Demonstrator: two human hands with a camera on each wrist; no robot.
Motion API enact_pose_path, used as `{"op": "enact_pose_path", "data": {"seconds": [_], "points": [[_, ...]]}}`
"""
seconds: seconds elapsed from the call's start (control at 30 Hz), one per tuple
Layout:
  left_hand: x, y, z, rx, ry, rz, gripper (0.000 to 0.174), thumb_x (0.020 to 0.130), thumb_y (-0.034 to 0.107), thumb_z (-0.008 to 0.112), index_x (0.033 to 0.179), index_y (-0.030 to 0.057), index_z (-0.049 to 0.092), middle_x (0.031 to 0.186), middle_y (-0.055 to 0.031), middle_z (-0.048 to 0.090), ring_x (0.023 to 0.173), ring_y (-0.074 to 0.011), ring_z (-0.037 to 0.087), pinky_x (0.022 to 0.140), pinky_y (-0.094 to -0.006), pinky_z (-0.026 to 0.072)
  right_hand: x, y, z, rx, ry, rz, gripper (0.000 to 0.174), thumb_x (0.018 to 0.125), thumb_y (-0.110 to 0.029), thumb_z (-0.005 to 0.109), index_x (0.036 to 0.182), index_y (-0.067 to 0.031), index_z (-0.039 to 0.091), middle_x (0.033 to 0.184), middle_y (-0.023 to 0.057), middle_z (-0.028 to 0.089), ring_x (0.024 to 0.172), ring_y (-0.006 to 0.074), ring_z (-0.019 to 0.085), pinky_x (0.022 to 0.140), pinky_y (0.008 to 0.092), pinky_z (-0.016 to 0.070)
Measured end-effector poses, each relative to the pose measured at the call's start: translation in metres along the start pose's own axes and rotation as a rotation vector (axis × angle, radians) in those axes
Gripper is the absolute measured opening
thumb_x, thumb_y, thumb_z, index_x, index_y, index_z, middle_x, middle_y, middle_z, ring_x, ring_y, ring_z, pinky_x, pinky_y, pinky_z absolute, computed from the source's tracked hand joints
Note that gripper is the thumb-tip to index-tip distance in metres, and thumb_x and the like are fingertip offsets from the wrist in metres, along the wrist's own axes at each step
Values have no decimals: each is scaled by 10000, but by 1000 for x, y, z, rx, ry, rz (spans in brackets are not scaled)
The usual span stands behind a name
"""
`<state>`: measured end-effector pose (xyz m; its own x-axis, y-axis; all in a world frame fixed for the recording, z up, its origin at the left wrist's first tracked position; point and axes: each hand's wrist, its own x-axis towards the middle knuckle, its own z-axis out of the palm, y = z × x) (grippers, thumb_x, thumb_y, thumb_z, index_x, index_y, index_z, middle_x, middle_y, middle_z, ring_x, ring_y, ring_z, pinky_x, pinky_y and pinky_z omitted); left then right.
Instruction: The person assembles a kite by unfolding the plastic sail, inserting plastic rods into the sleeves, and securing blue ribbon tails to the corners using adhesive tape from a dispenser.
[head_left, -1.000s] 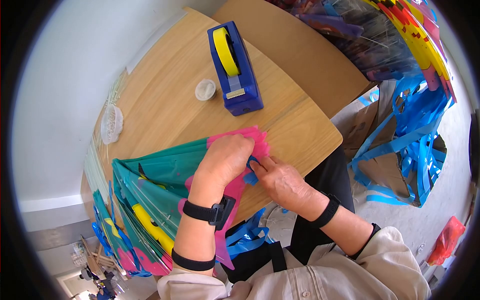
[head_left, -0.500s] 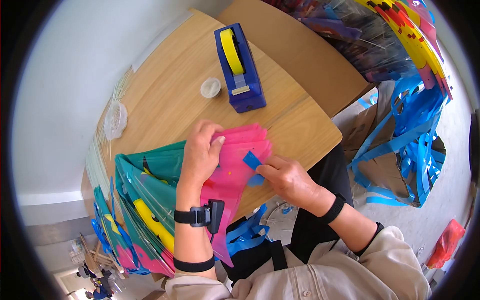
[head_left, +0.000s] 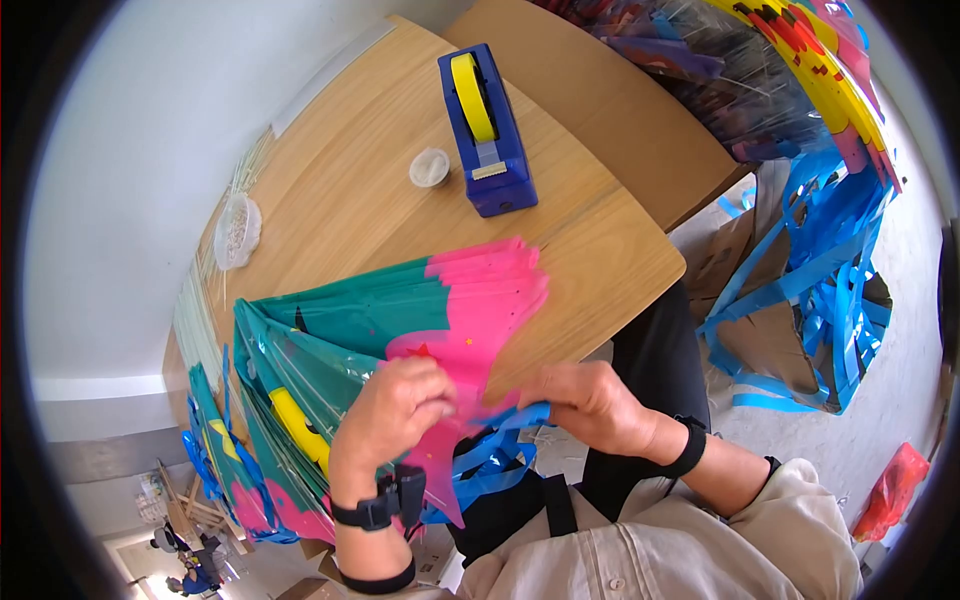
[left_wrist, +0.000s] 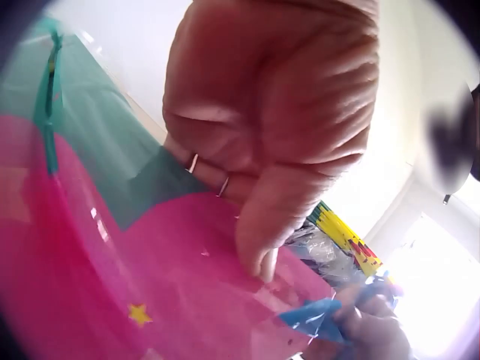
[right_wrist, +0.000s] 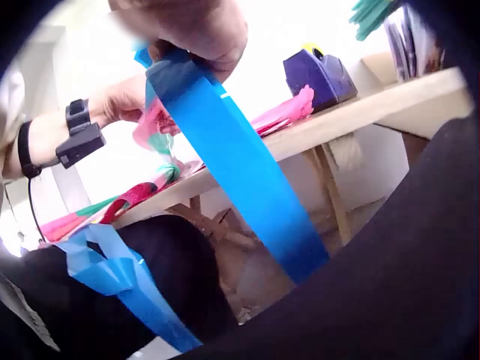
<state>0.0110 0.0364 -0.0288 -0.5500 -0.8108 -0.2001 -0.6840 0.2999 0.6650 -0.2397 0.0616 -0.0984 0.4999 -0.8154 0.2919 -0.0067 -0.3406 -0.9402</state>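
Note:
A layered stack of green-and-pink printed plastic sheets (head_left: 370, 305), which look like kite sails, drapes over the table's near edge. My left hand (head_left: 395, 415) is at the pink part close to that edge. In the left wrist view its thumb lies in front of the pink film (left_wrist: 187, 262) and the fingers go behind, pinching it. To the right, my right hand (head_left: 592, 405) pinches a blue plastic strip (right_wrist: 240, 180) between thumb and fingers. The strip hangs down long below the hand in the right wrist view. In the head view its end reaches toward the left hand, blurred.
A blue tape dispenser (head_left: 490, 140) with a yellow roll stands on the wooden table (head_left: 340, 180), beside a small white cup (head_left: 430, 167). Thin white rods and a clear tub (head_left: 238, 232) line the far left edge. Blue strips (head_left: 770, 290) hang over a carton at right.
Both hands have moved from the pink tip of the stack toward my body. The left hand let go higher up and took the near pink edge; the right hand kept the blue strip.

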Motion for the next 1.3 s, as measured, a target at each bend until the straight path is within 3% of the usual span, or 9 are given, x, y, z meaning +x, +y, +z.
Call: {"op": "enact_pose_path", "data": {"seconds": [0.13, 0.23, 0.33, 0.4, 0.53, 0.6, 0.8, 1.1, 1.3], "points": [[-69, -16, 11, 0, -380, -263, 76, 679, 81, 690, 751, 70, 670, 746, -92, 631, 727, -284, 620, 647, -386, 484, 0, 6, -10, 669, 121, 644, 131, 909, -72, 612, 847, 34, 657, 756, 74, 660, 694, 95, 596, 626, 254, 478], [-122, -41, 32, 231, -642, -587, 62, 671, 98, 706, 716, 69, 675, 701, -118, 637, 682, -297, 626, 618, -399, 482, 3, 12, -16, 602, 149, 736, 151, 909, -100, 619, 843, 28, 661, 712, 40, 636, 634, 71, 556, 584, 232, 442], [-132, -27, 24, 356, -627, -624, 78, 677, 115, 713, 696, 54, 667, 679, -148, 626, 661, -308, 632, 604, -405, 480, 5, 20, -18, 489, 127, 787, 173, 899, -134, 643, 841, 28, 661, 671, 8, 592, 585, 53, 493, 528, 227, 386], [-112, -10, 19, 186, -411, -675, 104, 718, 119, 704, 740, 28, 658, 647, -177, 581, 640, -318, 608, 594, -375, 477, 9, 20, -14, 503, 185, 829, 181, 891, -141, 655, 826, 28, 654, 649, -7, 558, 576, 47, 456, 508, 237, 359], [-17, 22, 41, -223, 471, -291, 80, 841, 56, 646, 883, -11, 657, 737, -118, 634, 655, -231, 621, 628, -314, 484, 17, 13, -11, 505, 177, 818, 186, 888, -140, 659, 809, 27, 647, 635, -19, 535, 575, 43, 444, 501, 238, 352], [21, 31, 58, -376, 595, -246, 83, 841, 39, 665, 843, -41, 640, 769, -75, 621, 660, -163, 589, 625, -284, 473, 17, 18, -8, 460, 142, 777, 178, 885, -131, 658, 801, 25, 644, 625, -26, 513, 574, 37, 431, 496, 238, 344], [50, 15, 78, -635, 434, -363, 50, 833, 22, 681, 817, -11, 647, 716, 18, 598, 639, -31, 513, 559, -199, 398, 17, 16, -11, 404, 138, 744, 169, 880, -111, 654, 794, 34, 637, 611, -35, 477, 582, 30, 407, 491, 238, 333], [49, 13, 86, -769, 616, -406, 105, 876, 79, 649, 919, -15, 667, 711, 29, 581, 620, -35, 483, 542, -192, 391, 14, 22, -10, 354, 150, 751, 220, 884, -140, 647, 762, 42, 624, 597, -31, 469, 566, 47, 409, 490, 264, 347], [51, 13, 67, -691, 504, -330, 177, 882, 71, 658, 1024, -34, 665, 860, -10, 649, 736, -59, 560, 647, -203, 450, 23, 20, -13, 354, 166, 740, 202, 891, -142, 645, 814, 45, 649, 616, -26, 493, 589, 40, 418, 498, 259, 355]]}}
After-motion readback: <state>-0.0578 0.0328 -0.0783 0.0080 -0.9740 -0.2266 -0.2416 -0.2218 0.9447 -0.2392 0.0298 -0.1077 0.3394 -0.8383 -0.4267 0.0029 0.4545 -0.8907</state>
